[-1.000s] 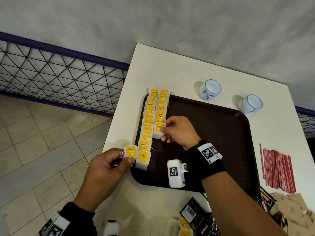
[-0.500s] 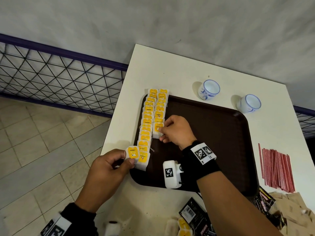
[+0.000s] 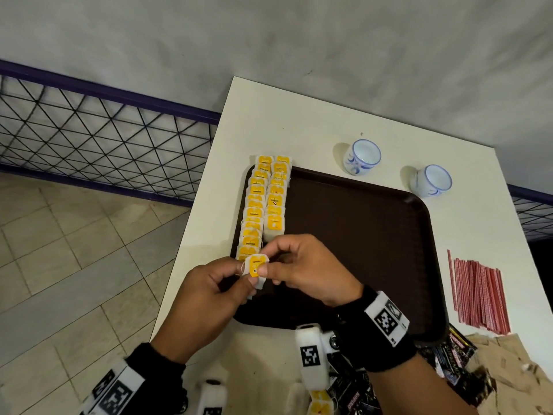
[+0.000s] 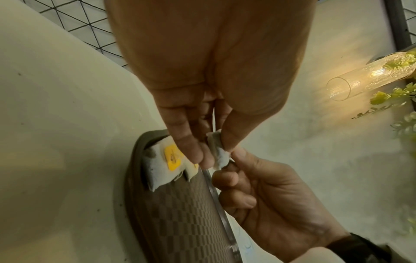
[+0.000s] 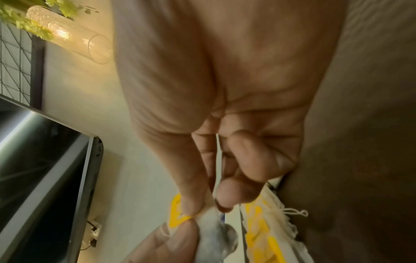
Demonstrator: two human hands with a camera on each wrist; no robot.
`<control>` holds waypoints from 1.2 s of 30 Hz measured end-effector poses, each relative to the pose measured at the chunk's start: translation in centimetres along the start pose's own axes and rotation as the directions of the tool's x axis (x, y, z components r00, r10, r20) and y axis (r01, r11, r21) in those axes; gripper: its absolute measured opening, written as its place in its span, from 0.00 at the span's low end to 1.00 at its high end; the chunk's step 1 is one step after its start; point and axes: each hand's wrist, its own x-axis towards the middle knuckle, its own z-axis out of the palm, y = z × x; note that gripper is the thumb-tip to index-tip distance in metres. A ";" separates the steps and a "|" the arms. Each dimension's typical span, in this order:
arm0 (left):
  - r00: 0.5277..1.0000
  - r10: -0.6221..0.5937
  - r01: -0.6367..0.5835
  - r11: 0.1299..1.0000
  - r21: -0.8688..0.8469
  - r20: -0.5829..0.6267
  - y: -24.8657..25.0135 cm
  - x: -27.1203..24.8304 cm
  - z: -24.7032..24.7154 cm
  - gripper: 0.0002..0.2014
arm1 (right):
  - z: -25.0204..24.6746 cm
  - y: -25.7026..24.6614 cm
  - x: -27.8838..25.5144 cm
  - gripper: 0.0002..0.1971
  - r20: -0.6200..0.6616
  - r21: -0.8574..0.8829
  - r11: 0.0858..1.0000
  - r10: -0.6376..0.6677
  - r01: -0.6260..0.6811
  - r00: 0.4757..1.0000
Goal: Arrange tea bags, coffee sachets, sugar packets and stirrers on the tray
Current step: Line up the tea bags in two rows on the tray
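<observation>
Over the tray's (image 3: 374,250) near-left corner, my left hand (image 3: 197,307) pinches a tea bag (image 3: 255,269), and my right hand (image 3: 308,271), which a moment ago was pressing a bag into the second row, has come back to pinch the same one: a hand-over, I judge, so that row can grow by one. Left on the tray lie two rows of bags (image 3: 264,205), the inner one shorter; the rest of it is bare. Right of it on the counter (image 3: 299,121) wait two cups (image 3: 362,157), stirrers (image 3: 478,295) and sachets (image 3: 457,357).
</observation>
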 end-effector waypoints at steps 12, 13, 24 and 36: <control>0.999 -0.040 0.040 0.999 -0.001 -0.010 -0.5 -0.7 -0.5 0.09 | -2.2 0.0 0.2 0.07 -0.175 0.070 0.997 -0.012 0.025 0.984; 0.999 -0.044 0.044 0.999 0.005 -0.014 -0.6 -1.0 -0.7 0.09 | -2.4 0.3 0.6 0.07 -0.194 0.055 0.998 0.013 -0.003 0.981; 0.990 -0.083 0.059 0.978 0.201 0.115 -2.0 -4.9 -0.6 0.10 | -2.5 2.1 4.2 0.06 -0.242 0.101 0.978 0.202 -0.183 0.949; 0.914 -0.092 -0.062 0.931 0.359 0.396 -2.3 -7.2 1.7 0.12 | -2.5 2.7 1.7 0.12 -0.429 -0.037 0.985 0.134 -0.166 0.893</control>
